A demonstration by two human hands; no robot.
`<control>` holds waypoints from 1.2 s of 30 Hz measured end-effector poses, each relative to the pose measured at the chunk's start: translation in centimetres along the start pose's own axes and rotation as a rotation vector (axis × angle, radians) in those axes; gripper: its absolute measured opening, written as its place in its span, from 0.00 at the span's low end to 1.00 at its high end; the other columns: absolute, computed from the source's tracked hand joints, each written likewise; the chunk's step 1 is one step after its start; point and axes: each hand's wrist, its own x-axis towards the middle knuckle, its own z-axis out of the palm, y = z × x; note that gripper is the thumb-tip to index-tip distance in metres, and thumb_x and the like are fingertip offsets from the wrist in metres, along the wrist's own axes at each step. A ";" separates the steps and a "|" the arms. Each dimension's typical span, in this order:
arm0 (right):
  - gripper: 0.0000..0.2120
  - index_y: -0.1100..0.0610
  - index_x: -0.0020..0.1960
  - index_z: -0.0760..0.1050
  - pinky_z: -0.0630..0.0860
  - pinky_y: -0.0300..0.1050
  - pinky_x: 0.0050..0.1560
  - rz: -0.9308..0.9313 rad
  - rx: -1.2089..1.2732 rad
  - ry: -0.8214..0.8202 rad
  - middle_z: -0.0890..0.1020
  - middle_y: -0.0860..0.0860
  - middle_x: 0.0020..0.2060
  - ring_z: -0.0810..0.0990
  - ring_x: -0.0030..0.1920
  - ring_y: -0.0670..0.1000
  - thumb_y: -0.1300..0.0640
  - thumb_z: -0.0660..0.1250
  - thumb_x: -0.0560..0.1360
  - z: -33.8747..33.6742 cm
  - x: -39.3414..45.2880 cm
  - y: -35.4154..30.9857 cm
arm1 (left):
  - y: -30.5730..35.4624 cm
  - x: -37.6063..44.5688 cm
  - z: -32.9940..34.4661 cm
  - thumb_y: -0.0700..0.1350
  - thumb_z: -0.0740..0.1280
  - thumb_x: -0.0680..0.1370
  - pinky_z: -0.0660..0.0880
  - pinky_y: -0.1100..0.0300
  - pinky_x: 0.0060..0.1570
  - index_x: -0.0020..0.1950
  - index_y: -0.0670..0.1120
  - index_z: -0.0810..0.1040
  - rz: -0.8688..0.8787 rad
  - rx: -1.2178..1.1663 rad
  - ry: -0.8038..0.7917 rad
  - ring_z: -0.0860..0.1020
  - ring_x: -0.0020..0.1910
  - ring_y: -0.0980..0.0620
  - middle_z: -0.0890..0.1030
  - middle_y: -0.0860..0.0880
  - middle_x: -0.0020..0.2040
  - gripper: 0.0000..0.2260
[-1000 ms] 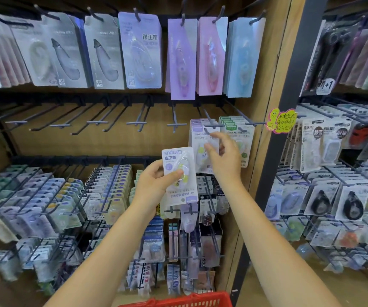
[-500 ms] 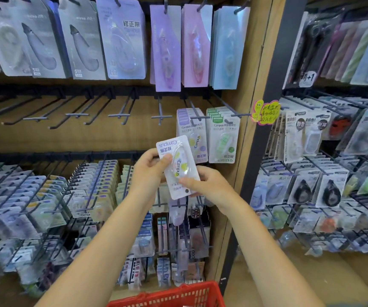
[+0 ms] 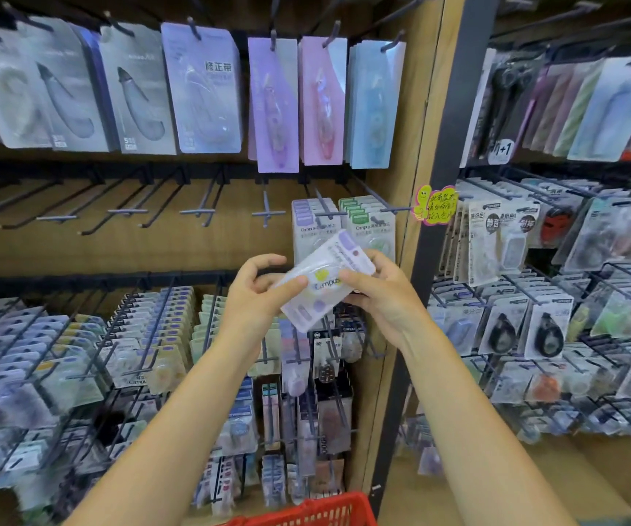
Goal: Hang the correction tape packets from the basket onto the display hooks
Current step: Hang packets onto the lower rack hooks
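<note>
A white Campus correction tape packet [image 3: 325, 282] with a purple header is tilted, its header up and to the right, in front of the shelf. My left hand [image 3: 259, 294] pinches its left edge and my right hand [image 3: 378, 294] grips its right side. Just behind it two hooks carry matching packets, a purple-headed stack [image 3: 312, 222] and a green-headed stack [image 3: 369, 218]. The red basket [image 3: 314, 510] shows only its rim at the bottom edge.
Several bare hooks [image 3: 196, 212] jut out of the wooden back panel left of the stacks. Large carded tapes [image 3: 200, 89] hang above, small packets [image 3: 147, 336] fill the racks below. A black post [image 3: 446, 146] and a yellow tag [image 3: 435, 205] border the right bay.
My right hand came down from the hanging stack and took hold of the packet. The packet has turned from upright to slanted, its header now pointing up and right.
</note>
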 end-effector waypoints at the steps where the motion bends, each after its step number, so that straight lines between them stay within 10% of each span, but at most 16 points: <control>1: 0.14 0.55 0.59 0.76 0.80 0.49 0.49 -0.006 0.014 0.022 0.86 0.52 0.49 0.85 0.49 0.54 0.65 0.72 0.76 0.2 0.2 0.0 | 0.0 0.0 0.1 0.40 0.77 0.75 0.80 0.57 0.46 0.59 0.51 0.77 -0.001 0.020 -0.017 0.85 0.46 0.51 0.87 0.49 0.45 0.16; 23: 0.16 0.46 0.67 0.75 0.77 0.41 0.40 -0.427 -0.565 0.220 0.80 0.47 0.45 0.80 0.40 0.52 0.52 0.69 0.80 1.3 4.3 2.4 | -1.6 3.9 1.7 0.44 0.78 0.76 0.82 0.57 0.45 0.72 0.55 0.73 0.199 0.274 0.022 0.85 0.47 0.51 0.86 0.50 0.47 0.27; 32: 0.30 0.40 0.81 0.53 0.75 0.48 0.39 -0.314 -1.057 0.083 0.78 0.48 0.43 0.76 0.38 0.48 0.49 0.63 0.83 0.4 6.5 2.7 | -3.0 8.1 1.2 0.47 0.72 0.81 0.75 0.71 0.38 0.79 0.60 0.66 0.265 0.598 -0.038 0.82 0.42 0.52 0.83 0.47 0.46 0.29; 36: 0.30 0.37 0.80 0.53 0.79 0.47 0.44 -0.307 -1.054 0.101 0.80 0.48 0.58 0.79 0.44 0.45 0.47 0.62 0.83 -0.5 4.2 4.0 | -3.5 6.1 0.3 0.52 0.69 0.82 0.76 0.68 0.47 0.79 0.59 0.66 0.245 0.678 -0.052 0.80 0.50 0.57 0.79 0.53 0.56 0.26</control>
